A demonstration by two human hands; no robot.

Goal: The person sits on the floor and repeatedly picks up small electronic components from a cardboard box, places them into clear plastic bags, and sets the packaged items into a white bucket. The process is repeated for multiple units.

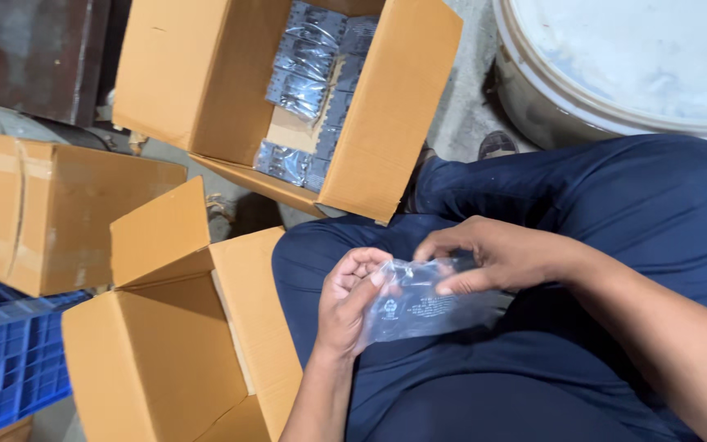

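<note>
clear plastic pouch pinched between my left hand and right hand; far carton only part filled with packs, near carton looks empty.

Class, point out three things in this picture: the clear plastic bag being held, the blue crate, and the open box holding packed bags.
clear plastic bag (423,309), head view, printed middle.
blue crate (10,360), head view, ribbed side.
open box (394,106), head view, right flap.
</note>
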